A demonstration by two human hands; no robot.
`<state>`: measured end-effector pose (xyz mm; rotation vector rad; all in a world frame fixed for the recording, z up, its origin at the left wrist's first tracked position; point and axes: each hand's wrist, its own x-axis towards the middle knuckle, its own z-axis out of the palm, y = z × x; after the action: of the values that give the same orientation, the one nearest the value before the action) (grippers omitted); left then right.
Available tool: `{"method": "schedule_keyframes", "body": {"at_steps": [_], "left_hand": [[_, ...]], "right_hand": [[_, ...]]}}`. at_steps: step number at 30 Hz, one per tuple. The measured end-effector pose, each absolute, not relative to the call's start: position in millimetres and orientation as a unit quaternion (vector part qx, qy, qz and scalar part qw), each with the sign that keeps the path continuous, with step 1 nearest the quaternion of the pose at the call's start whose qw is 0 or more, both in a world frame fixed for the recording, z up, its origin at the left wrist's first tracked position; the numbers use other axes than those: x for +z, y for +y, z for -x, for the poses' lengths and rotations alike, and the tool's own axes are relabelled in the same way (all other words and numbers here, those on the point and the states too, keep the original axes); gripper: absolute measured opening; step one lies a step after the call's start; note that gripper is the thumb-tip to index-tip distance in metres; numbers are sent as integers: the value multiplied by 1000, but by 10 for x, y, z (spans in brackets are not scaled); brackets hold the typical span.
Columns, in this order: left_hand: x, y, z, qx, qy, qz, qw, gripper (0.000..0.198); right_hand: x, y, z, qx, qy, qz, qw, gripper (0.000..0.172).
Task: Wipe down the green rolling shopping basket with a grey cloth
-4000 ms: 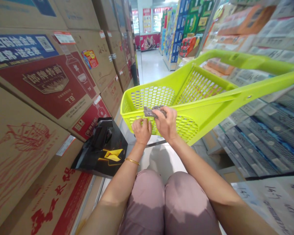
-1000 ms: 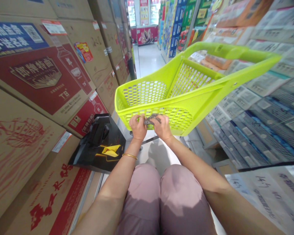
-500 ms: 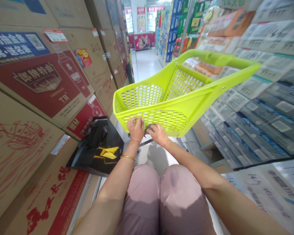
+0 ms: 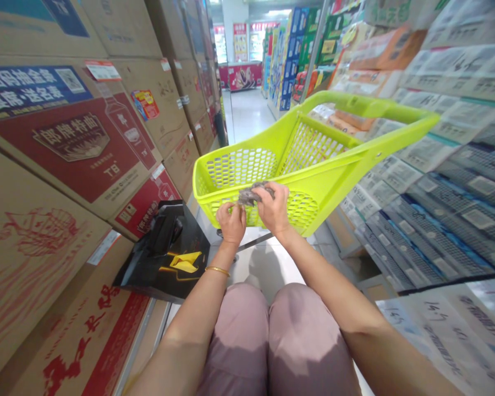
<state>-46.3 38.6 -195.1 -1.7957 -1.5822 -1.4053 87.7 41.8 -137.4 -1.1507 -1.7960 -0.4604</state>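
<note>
A lime-green plastic shopping cart (image 4: 338, 170) with mesh sides stands across the aisle in front of my knees. My right hand (image 4: 274, 208) is closed on a crumpled dark grey cloth (image 4: 253, 193) against the cart's near side, just below the rim. My left hand (image 4: 232, 223) is beside it, lower and nearer the cart's left end. Its fingers are curled together at the mesh, touching or close to the cloth's edge; what they pinch is hidden. A gold bangle (image 4: 217, 270) circles my left wrist.
Stacked cartons (image 4: 72, 135) wall the left side. A black bag (image 4: 165, 275) with a yellow mark stands at their foot, near my left forearm. Packaged goods (image 4: 429, 214) are piled on the right. Tiled floor (image 4: 249, 115) runs back between the shelves.
My right hand has risen up the cart's side with the grey cloth, which now shows more. My left hand has shifted slightly down and right. The view has tilted a little.
</note>
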Motion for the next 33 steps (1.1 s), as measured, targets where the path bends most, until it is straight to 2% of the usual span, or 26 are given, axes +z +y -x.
{"method": "schedule_keyframes", "body": {"at_steps": [3, 7, 15, 20, 24, 30, 33], "left_hand": [[-1937, 383, 453, -500, -571, 634, 146, 23], [-1957, 392, 460, -497, -576, 635, 136, 20], [-1955, 423, 479, -483, -565, 637, 205, 23], [-1944, 446, 469, -485, -568, 632, 206, 25], [-1945, 444, 458, -496, -566, 627, 202, 24], [-1948, 430, 456, -502, -569, 631, 165, 19], [-1948, 425, 454, -505, -567, 626, 178, 20]], "right_hand": [[-1298, 447, -858, -194, -719, 466, 477, 27], [-1499, 439, -865, -198, -730, 460, 465, 23], [-2158, 366, -950, -160, -813, 447, 338, 23], [-2250, 333, -936, -159, -834, 438, 297, 24], [-2090, 344, -912, -156, -821, 440, 328, 26], [-1587, 408, -863, -186, -754, 448, 443, 23], [-1322, 466, -837, -206, -715, 455, 490, 24]]}}
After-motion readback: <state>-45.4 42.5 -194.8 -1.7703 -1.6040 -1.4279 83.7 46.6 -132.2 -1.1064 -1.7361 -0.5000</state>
